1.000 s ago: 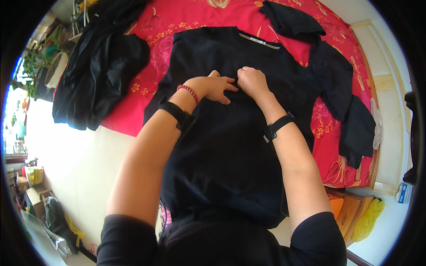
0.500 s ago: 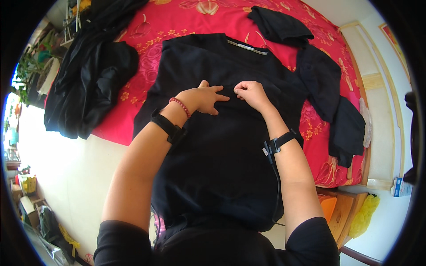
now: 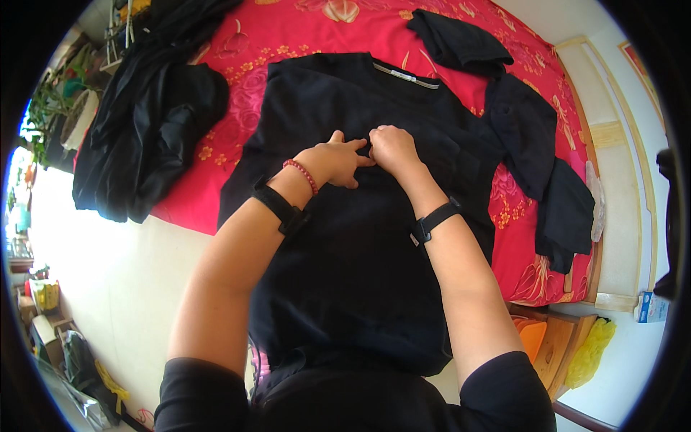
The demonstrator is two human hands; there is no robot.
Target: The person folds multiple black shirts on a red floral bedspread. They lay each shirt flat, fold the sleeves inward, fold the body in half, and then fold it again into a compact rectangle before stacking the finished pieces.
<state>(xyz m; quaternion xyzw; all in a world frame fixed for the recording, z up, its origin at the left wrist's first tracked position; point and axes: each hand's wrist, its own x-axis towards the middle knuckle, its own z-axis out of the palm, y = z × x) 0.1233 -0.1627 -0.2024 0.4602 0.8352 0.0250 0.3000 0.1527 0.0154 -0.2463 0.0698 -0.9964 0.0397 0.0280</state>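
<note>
A black crew-neck top point(image 3: 338, 252) lies spread in front of me, its neckline with a light label toward the far side. My left hand point(image 3: 337, 160) rests on the chest of the top, fingers spread and pressing on the cloth. Right beside its fingertips, my right hand point(image 3: 394, 148) is closed with the fingers curled in. What those fingers pinch, if anything, is hidden beneath them. The two hands meet or nearly meet; I cannot tell if they touch.
Beneath the top is a red flowered bedspread point(image 3: 245, 115). Black clothes point(image 3: 147, 137) are heaped at the left edge, and folded black garments point(image 3: 522, 133) line the right. A wooden cabinet point(image 3: 565, 345) with a yellow plastic bag point(image 3: 592, 353) stands at the lower right.
My right hand has moved left up to my left fingertips, its wrist turning so the back of the hand faces up. My left hand stays on the cloth, nearly in place.
</note>
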